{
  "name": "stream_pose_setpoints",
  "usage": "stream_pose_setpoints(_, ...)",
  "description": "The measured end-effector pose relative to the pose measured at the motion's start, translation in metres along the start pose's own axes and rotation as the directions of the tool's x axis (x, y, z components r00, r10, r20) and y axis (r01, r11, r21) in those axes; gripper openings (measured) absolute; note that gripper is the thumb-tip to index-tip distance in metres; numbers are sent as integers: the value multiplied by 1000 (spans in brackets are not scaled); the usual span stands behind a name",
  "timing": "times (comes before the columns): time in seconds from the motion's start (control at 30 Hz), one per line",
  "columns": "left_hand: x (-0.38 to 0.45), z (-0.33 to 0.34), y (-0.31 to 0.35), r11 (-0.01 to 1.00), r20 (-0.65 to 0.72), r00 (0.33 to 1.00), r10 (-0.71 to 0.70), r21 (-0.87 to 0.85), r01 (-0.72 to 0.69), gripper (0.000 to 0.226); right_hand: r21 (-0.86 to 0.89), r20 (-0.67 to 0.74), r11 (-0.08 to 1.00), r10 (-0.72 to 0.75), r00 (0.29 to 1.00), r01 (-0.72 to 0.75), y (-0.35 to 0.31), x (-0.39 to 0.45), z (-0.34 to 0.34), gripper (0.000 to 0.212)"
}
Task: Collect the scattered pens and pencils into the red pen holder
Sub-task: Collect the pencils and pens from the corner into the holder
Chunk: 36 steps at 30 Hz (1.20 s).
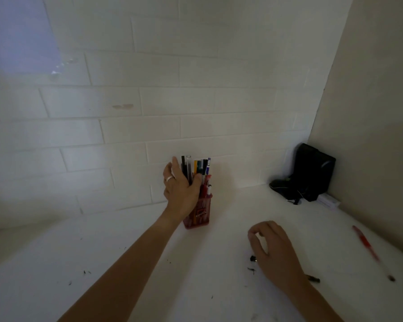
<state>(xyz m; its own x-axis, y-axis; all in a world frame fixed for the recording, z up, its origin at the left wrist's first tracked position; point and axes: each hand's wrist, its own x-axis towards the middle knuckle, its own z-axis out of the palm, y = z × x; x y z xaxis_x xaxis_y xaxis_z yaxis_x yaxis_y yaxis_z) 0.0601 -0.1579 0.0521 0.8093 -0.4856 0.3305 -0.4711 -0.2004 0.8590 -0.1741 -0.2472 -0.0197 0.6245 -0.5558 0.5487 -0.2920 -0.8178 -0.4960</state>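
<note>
The red pen holder (201, 213) stands upright on the white table near the tiled back wall, filled with several pens and pencils (197, 168). My left hand (180, 191) wraps around the holder's left side and the pens, with a ring on one finger. My right hand (273, 249) hovers low over the table at the right with curled fingers; whether it holds anything is unclear. A red pen (371, 251) lies alone on the table at the far right, blurred. A short dark piece (313, 279) lies just beside my right wrist.
A black device (312, 173) with a cable leans in the back right corner, with a small white box (328, 202) beside it. Dark specks and small bits (253, 259) dot the table top (137, 287). A beige wall (377, 135) bounds the right side.
</note>
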Motion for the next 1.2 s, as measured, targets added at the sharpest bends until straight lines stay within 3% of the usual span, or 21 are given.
stream_pose_setpoints(0.17, 3, -8, 10, 997, -3, 1000, 12, -79, -12, 91, 142, 7, 989, -35, 999, 34, -46, 27, 9, 13)
stream_pose_setpoints(0.3, 0, -17, 16, 965, -73, 997, 9, -261, -28, 92, 420, 38, 902, 90, 995, -98, -96, 51, 18, 13)
stream_pose_setpoints(0.37, -5, -20, 16, 915, -82, 996, 26, -400, -56, 80, 621, 136, 739, 228, 964, -263, -115, 58, 25, 13)
stream_pose_setpoints(0.43, -17, -19, 17, 865, -52, 996, 67, -495, -84, 68, 792, 299, 447, 312, 902, -417, -129, 66, 30, 22)
stream_pose_setpoints(0.5, -29, -14, 11, 851, -13, 995, 94, -517, -87, 66, 855, 391, 212, 335, 857, -473, -135, 73, 34, 29)
stream_pose_setpoints(0.57, -33, -9, 1, 846, 40, 994, 102, -530, -65, 68, 872, 375, 164, 383, 844, -462, -137, 79, 37, 24)
stream_pose_setpoints(0.67, -30, -4, -13, 825, 94, 992, 85, -566, -17, 76, 893, 207, 266, 474, 856, -364, -131, 85, 37, 15)
stream_pose_setpoints(0.73, -34, 0, -23, 901, 30, 991, 130, -421, -105, 89, 871, 42, 397, 527, 849, -290, -122, 90, 31, 11)
stream_pose_setpoints(0.83, -46, 8, -43, 949, -32, 986, 163, -267, -166, 108, 784, -146, 580, 519, 842, -222, -110, 96, 16, 26)
stream_pose_setpoints(0.93, -46, 12, -54, 959, -37, 978, 203, -194, -207, 95, 674, -268, 721, 443, 856, -162, -103, 100, 7, 25)
stream_pose_setpoints(1.07, -45, 13, -56, 952, -47, 957, 285, -97, -289, 76, 525, -317, 846, 297, 901, -94, -103, 104, 19, 18)
stream_pose_setpoints(1.2, -44, 15, -65, 945, -45, 950, 307, -100, -311, 75, 330, -181, 943, 93, 979, -29, -110, 106, 42, 24)
